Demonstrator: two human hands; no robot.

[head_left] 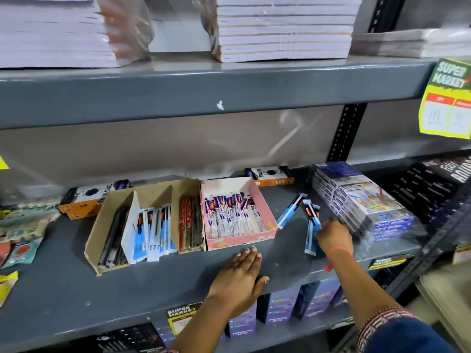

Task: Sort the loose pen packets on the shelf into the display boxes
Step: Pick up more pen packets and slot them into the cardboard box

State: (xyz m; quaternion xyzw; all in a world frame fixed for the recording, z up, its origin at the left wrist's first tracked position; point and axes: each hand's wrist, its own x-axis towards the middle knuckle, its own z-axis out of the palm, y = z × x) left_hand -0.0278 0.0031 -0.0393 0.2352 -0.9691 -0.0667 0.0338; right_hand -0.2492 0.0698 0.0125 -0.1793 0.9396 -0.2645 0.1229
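Observation:
On the grey shelf (pixel 63 296) stand a brown cardboard display box (pixel 112 200) with three compartments of pen packets and a pink display box (pixel 265 212) full of white-and-blue packets. My right hand (pixel 334 235) grips a small bunch of blue-and-black pen packets (pixel 311 225) to the right of the pink box. One loose blue packet (pixel 290 211) lies between that bunch and the pink box. My left hand (pixel 242 276) rests flat on the shelf's front edge, fingers spread, just below the pink box.
A stack of shrink-wrapped colour-pencil boxes (pixel 362 200) sits right beside my right hand. Two orange-and-black boxes (pixel 86 197) (pixel 270 175) lie behind the display boxes. Small packets (pixel 23 230) are heaped at the far left. The upper shelf with notebook stacks (pixel 283 29) hangs overhead.

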